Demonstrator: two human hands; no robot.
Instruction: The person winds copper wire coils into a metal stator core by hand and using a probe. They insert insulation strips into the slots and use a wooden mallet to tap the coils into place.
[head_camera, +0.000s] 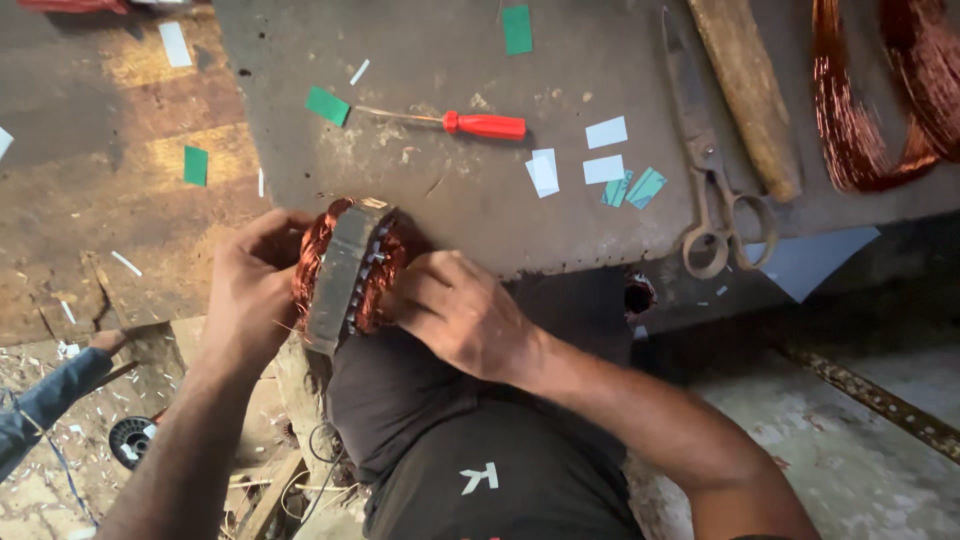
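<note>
From the head view I see both hands clamped on a motor stator (345, 272), which rests on my knee against the near edge of the counter (480, 215). My left hand (248, 290) curls around the copper winding on the far-left side, fingers pressed into the coils; my right hand (455, 308) cups the other side, fingers bent and pinching at the winding near the steel core.

To work this well, I judge the stator should stay braced against the knee, thumbs pushing evenly so the enamelled wire bends without kinking or scraping on the slot edges.

The core is dull grey laminated steel, ring-shaped with ribbed slots; the winding is bright reddish copper, bundled and springy. On the rough, stained counter lie a red-handled screwdriver (470, 123), rusty scissors (712, 190), a worn wooden handle (748, 92), loose copper coils (880, 90), and small white and green paper slips (606, 132). Another person's blue sleeve (45, 398) shows at lower left.
</note>
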